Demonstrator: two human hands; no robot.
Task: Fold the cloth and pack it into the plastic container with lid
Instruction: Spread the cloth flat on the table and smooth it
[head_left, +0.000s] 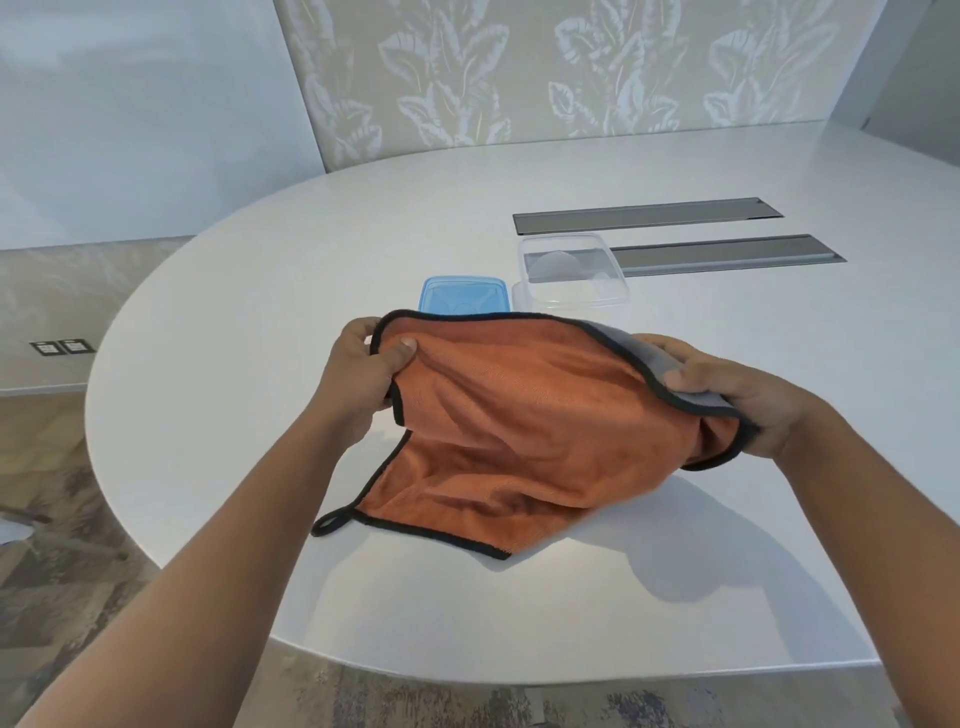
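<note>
1. Two hands work over a big white rounded surface (218, 332); it runs out well ahead of both hands, and two grey slot panels (647, 214) sit in it far beyond the right hand.
2. Cloth (524, 431), orange with black edging and a grey reverse showing at the right hand, hangs between the two hands. Upper edge is lifted; lower part drapes down and rests on the surface below and between the hands, with a small black hanging loop (330, 521) at the low corner under the left hand.
3. Left hand (363, 374) is closed in a pinch on the cloth's upper left corner, thumb on top of the orange side.
4. Right hand (748, 395) is closed on the cloth's right edge, fingers wrapped over the grey side where it turns over.
5. Clear container (571, 273) stands open just beyond the cloth, ahead of the gap between the hands and nearer the right one. It looks empty, so nothing is packed.
6. Blue lid (462, 296) lies flat just left of the container, ahead of the left hand, partly hidden by the cloth's top edge.
7. Step in hand, as I judge it: the first fold. Next move calls for bringing the held edge onto the opposite edge, matching corners, then flattening on the surface.
</note>
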